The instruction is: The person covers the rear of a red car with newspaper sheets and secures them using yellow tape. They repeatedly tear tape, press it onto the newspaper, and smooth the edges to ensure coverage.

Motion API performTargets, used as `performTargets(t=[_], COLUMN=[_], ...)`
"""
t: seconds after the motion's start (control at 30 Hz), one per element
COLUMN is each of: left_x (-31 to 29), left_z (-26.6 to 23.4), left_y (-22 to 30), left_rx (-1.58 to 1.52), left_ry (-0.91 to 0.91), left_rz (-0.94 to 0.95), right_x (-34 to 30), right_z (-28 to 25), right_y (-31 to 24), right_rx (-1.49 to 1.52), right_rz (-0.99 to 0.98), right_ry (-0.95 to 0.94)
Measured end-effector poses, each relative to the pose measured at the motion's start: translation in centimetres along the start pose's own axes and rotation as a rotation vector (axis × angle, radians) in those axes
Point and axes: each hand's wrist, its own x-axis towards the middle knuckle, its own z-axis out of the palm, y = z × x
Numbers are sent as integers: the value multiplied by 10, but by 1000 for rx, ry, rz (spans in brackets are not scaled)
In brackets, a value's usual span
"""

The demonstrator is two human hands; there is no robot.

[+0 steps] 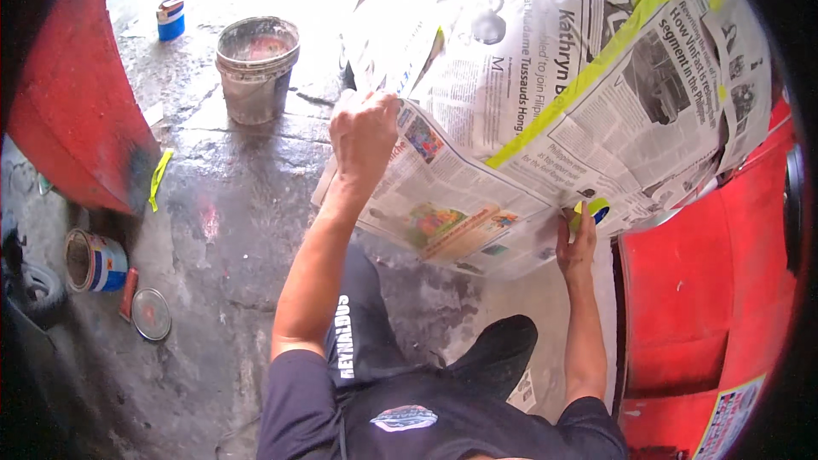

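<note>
left hand [365, 132] gripping newspaper [452, 204], right hand [578, 243] holding tape roll [594, 209]

Matt printed newspaper [511, 119], glossy red painted panel [716, 290], rough stained concrete floor [221, 230], dull metal bucket [256, 68]

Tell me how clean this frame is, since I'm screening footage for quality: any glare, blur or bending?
Head view: the top centre is blown out white, washing out the newspaper edge and the concrete floor near the grey bucket; fisheye bending curves the red panel and darkens the corners; the left hand and right hand are fairly sharp, without obvious motion blur.
</note>
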Motion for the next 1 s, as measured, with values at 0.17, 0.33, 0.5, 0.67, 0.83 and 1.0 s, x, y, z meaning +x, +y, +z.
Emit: performTargets(t=[0.17, 0.33, 0.5, 0.67, 0.83, 1.0], left_x=[0, 0, -6, -7, -11, -14], left_z=[4, 10, 29, 26, 27, 27], left_y=[7, 10, 9, 15, 9, 10], left_rx=[-388, -941, -1036, -1032, -1033, -1041], left_ry=[-72, -107, -53, -35, -38, -14], left_rz=[-256, -510, -493, -511, -467, -475], right_x=[0, 3, -4, -6, -9, -9], right_z=[5, 9, 7, 12, 13, 18], right_y=[-4, -6, 0, 3, 6, 5], right_rx=[2, 63, 66, 65, 66, 107], right_rz=[78, 87, 142, 102, 176, 243], right_ry=[29, 76, 43, 69, 33, 15])
